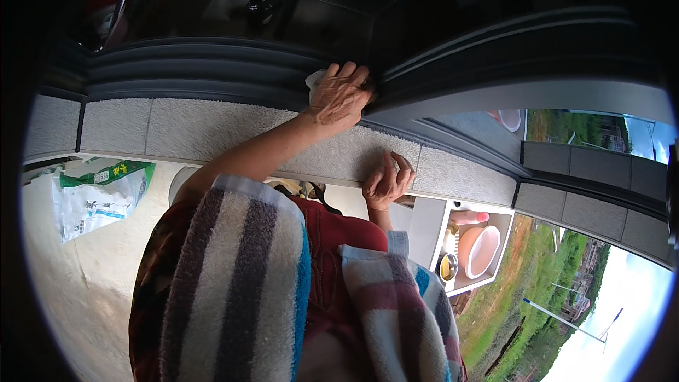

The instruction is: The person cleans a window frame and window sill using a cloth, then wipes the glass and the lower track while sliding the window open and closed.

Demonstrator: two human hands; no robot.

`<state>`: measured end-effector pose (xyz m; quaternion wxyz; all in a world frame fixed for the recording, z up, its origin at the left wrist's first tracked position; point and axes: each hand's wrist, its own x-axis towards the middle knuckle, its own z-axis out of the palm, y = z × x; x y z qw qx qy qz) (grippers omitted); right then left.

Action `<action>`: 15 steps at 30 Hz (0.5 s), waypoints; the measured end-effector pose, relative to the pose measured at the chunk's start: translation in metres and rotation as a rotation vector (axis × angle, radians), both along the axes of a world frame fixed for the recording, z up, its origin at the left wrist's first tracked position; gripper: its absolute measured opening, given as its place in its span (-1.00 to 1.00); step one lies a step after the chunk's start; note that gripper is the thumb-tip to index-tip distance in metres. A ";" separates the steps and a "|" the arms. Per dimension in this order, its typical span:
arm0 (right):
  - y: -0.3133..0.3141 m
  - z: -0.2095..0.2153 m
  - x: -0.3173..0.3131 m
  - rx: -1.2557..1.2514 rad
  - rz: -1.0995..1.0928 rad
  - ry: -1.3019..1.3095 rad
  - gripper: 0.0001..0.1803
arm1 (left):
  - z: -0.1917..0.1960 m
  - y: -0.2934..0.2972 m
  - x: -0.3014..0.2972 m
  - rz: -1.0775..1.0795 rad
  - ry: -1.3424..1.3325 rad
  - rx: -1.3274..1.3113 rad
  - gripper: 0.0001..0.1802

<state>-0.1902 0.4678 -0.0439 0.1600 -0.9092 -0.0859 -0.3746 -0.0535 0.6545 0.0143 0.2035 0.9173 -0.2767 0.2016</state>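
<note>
Window frame (pixel 212 74), wiping seemingly under way, remainder unclear in shadow: left hand (pixel 338 99), fingers clasping pale cloth (pixel 313 83), at its corner; right hand (pixel 387 180), fingers slack, empty, below it.

A hand could pass left along the dark track (pixel 191 73), but rightward the left hand (pixel 341 95), the slanting frame (pixel 509 95) beside it and the right hand (pixel 388 180) over the near tiled ledge (pixel 205 126) stand in the way.

I saw a towel (pixel 240 276) striped in cream, dusky plum and bright blue, and a dark red top (pixel 339 240). The ledge (pixel 212 124) was mottled pale grey, the window frame (pixel 198 64) dark charcoal, a cloth (pixel 313 83) whitish, a basin (pixel 484 251) pink, and a bag (pixel 106 194) white and green.
</note>
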 end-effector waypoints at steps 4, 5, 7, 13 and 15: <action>0.001 -0.001 0.002 0.033 0.000 0.002 -0.67 | 0.015 -0.002 0.003 -0.042 0.042 0.174 -0.85; 0.001 0.000 0.002 0.041 0.006 0.006 -0.67 | 0.021 -0.003 0.003 -0.059 0.073 0.265 -0.84; 0.002 0.000 0.003 0.044 0.008 -0.005 -0.68 | 0.009 -0.001 0.001 -0.042 -0.002 0.221 -0.84; 0.001 -0.001 0.002 0.054 0.001 -0.003 -0.69 | 0.015 0.052 -0.007 0.136 0.013 0.272 -0.68; 0.001 0.000 0.001 0.055 -0.009 -0.005 -0.69 | 0.015 0.072 -0.002 0.118 0.138 0.212 -0.75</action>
